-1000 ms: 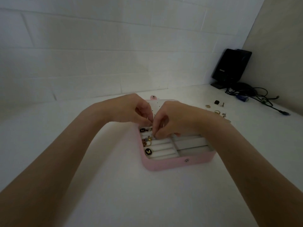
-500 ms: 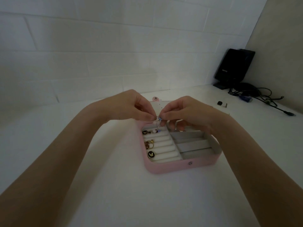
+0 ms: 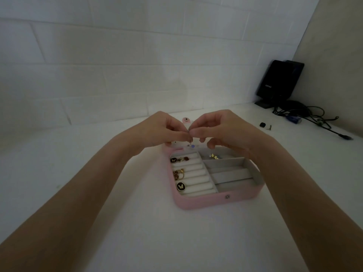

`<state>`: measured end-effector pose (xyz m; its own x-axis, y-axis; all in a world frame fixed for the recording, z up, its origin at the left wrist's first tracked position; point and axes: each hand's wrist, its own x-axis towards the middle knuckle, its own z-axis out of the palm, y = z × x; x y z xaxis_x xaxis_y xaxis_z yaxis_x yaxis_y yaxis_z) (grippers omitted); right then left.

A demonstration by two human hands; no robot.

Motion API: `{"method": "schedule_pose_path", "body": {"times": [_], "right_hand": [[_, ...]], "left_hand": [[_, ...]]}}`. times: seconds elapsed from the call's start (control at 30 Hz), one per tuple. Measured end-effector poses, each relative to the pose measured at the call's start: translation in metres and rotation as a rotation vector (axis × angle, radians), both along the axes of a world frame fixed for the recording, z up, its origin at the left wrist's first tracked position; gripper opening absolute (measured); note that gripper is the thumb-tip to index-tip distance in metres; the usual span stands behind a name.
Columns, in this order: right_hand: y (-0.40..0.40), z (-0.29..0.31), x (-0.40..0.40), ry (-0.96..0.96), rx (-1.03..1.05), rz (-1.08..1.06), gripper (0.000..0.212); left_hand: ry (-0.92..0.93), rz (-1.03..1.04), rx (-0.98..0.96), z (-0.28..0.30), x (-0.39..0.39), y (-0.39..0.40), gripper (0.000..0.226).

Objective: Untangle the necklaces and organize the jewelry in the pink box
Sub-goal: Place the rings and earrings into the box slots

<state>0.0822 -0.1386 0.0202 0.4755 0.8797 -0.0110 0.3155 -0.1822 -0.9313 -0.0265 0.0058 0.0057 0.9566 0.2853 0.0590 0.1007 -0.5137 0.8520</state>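
Both hands are working above the far edge of the open pink jewelry box (image 3: 206, 202), which is sitting on the white table (image 3: 137, 232). The left hand (image 3: 159, 128) and the right hand (image 3: 222, 126) are meeting fingertip to fingertip, each pinching a small dangling piece (image 3: 190, 143) with a thin wire loop and a pale blue bead. Whether it is an earring or a necklace end is too small to tell. The remaining fingers of both hands are curling loosely inward.

Inside the box, the ring rolls on the left are carrying a black butterfly charm (image 3: 181, 186), gold rings (image 3: 178, 173) and a second butterfly piece (image 3: 173, 159) at the far row. A gold item (image 3: 214, 156) is lying in the far right compartment; the nearer compartments are showing only grey lining.

Risks, as judged from this arrangement:
- The pinch is narrow and the piece is light, so a slip could drop it into the box or onto the white table, where it would be hard to find in this dim light.
- Pulling the two hands apart too firmly could bend the wire or tighten any knot.
- The wrists are hovering just over the box, so a lowered hand could knock the seated rings loose.

Loose small items (image 3: 265, 125) and cables (image 3: 314, 118) are lying near the black device (image 3: 279, 83), well apart.
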Motion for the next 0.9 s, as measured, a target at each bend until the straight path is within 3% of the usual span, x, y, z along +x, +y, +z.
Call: {"method": "schedule_pose_path", "body": {"times": [0.33, 0.7, 0.9], "right_hand": [[0.009, 0.000, 0.001, -0.042, 0.146, -0.175, 0.011], [0.001, 0.000, 0.003, -0.024, 0.110, -0.085, 0.009], [-0.008, 0.002, 0.008, -0.067, 0.171, -0.143, 0.010]], "left_hand": [[-0.035, 0.015, -0.090, -0.004, 0.005, -0.007, 0.009], [-0.101, -0.024, -0.176, -0.006, 0.005, -0.009, 0.006], [-0.182, -0.056, -0.103, -0.004, 0.008, -0.018, 0.008]]}}
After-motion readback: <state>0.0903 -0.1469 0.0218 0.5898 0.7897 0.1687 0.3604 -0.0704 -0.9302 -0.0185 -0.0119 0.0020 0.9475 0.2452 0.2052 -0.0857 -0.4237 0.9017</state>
